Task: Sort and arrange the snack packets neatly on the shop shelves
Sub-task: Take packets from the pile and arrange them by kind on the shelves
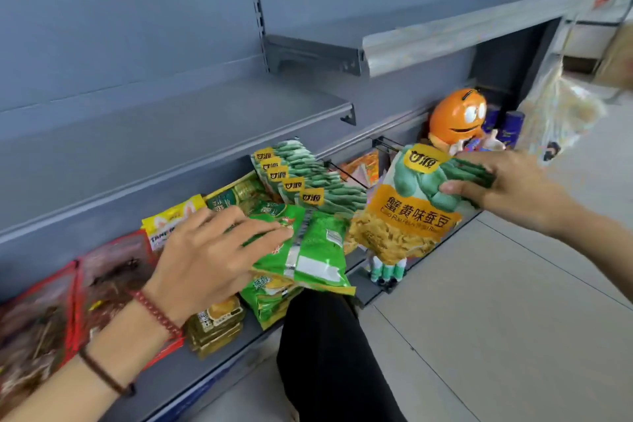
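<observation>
— Shelving (171, 120) around the spot?
— Grey metal, tiered against a grey back panel (120, 10), with a higher tier (445, 34) off to the right. Pale floor tiles (496, 319) in front.
— And the bottom shelf (219, 363)?
— Crowded. Red-edged packets (102, 271) at the left, a yellow packet (171, 216) behind them. Olive-gold packets (215, 325) stacked at the front edge, green packets (308, 250) heaped just beside. Further back, a leaning row of green-and-yellow packets (308, 178) next to a black wire divider (346, 175).
— Left hand (205, 257)?
— Flat on the green heap, fingers straight and spread. Red beads (157, 313) and a dark band (102, 373) at the wrist.
— Right hand (507, 185)?
— Pinching the top corner of an orange-and-green snack packet (407, 216), thumb in front, fingers behind. Packet held upright in the air, just right of the leaning row.
— Anything else nearby?
— An orange cartoon figure (457, 120) behind the held packet, a clear plastic bag (555, 113) hanging at the right, a black trouser leg (325, 353) against the shelf front.
</observation>
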